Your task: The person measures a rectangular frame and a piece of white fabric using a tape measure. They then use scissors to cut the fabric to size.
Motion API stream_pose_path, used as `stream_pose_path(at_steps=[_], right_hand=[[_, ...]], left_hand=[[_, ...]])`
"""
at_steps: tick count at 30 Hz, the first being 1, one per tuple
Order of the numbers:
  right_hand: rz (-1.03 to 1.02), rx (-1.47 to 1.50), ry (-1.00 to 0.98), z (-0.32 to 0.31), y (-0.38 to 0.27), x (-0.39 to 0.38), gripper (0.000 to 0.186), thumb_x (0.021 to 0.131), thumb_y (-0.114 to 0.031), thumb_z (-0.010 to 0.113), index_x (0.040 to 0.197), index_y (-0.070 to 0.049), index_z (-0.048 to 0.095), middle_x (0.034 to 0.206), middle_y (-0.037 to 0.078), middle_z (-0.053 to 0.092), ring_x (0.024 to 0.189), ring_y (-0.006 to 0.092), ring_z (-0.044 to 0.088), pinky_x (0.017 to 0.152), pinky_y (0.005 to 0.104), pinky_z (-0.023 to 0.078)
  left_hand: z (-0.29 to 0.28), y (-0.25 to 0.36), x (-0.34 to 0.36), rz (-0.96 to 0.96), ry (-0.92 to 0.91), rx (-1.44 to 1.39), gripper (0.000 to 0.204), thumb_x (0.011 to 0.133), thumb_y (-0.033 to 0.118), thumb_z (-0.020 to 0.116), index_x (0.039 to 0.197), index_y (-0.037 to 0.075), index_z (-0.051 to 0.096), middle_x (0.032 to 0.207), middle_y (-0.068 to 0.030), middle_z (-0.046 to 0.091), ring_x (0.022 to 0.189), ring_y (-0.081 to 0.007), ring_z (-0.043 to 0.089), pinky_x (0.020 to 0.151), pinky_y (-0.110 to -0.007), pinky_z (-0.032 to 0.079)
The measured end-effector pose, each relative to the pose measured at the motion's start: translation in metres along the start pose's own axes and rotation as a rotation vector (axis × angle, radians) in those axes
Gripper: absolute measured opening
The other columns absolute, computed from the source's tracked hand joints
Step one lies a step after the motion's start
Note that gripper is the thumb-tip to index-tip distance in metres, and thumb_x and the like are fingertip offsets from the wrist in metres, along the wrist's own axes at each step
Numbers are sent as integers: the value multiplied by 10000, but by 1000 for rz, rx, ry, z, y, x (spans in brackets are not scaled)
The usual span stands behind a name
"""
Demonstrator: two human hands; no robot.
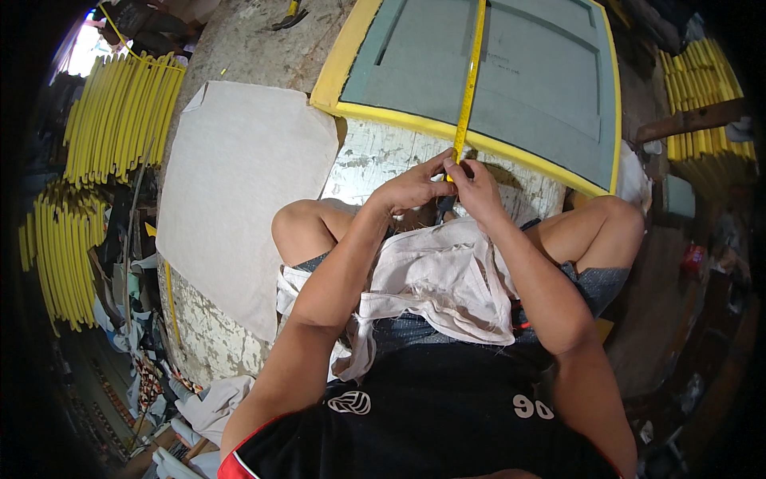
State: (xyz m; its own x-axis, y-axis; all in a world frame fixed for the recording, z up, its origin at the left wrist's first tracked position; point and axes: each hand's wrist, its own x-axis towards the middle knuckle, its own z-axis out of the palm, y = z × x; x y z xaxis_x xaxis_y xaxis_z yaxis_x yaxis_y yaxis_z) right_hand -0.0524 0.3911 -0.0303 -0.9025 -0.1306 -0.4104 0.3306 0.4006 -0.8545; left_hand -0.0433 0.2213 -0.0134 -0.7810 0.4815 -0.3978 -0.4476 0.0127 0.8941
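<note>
A yellow tape measure [470,88] stretches from my fingers up and across a grey-green panel [550,96] with a yellow border. My left hand [416,186] pinches the near end of the blade just below the panel's front edge. Close against it, my right hand [476,190] has its fingers closed on the same tape. A dark object [444,209] shows under the hands; its kind is partly hidden. Across my lap lies an off-white cloth [435,263] with frayed edges.
A large white sheet [247,184] lies on the worn, paint-flaked surface [211,327] at left. Stacks of yellow curved strips [124,120] stand at far left, and more yellow strips [698,96] at right. A dark-handled tool [290,17] rests at the back. Scraps clutter the lower left.
</note>
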Motion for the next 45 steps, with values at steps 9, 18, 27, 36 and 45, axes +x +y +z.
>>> stream_pose_path(at_steps=[9,18,27,36,45], right_hand=[[-11,-5,-5,-2,-5,-3,632,911,-519,608,1145,68,623,1093,261,659,1035,355,644,878,407,483],[-3,24,-22,-2,-6,-4,654,922,-530,598,1136,87,617,1105,277,651,1054,362,639,892,403,483],[-11,41,1,-1,-8,-6,666,925,-561,578,1112,77,627,1052,253,668,1001,344,654,869,392,487],[8,70,-33,-3,-17,-11,653,925,-560,580,1099,68,625,986,244,679,928,325,675,812,380,504],[-73,16,34,0,-10,-7,590,926,-528,601,1044,48,658,956,206,690,890,304,677,786,377,507]], left_hand=[[1,7,-2,-27,38,45,887,854,108,650,1564,-1,130,1464,-227,436,1327,-251,445,1091,-302,353],[1,5,0,-30,47,-22,873,847,95,671,1561,10,175,1432,-210,483,1292,-239,484,1076,-296,370],[-6,-2,3,-19,6,-180,792,881,26,610,1562,35,205,1484,-175,439,1344,-228,443,1108,-305,344],[-8,-3,3,-20,4,-170,771,902,59,588,1557,6,184,1469,-199,444,1318,-222,467,1109,-304,349],[-11,-9,5,-15,9,-147,743,931,125,578,1556,7,192,1404,-204,511,1258,-214,524,1075,-290,389]])
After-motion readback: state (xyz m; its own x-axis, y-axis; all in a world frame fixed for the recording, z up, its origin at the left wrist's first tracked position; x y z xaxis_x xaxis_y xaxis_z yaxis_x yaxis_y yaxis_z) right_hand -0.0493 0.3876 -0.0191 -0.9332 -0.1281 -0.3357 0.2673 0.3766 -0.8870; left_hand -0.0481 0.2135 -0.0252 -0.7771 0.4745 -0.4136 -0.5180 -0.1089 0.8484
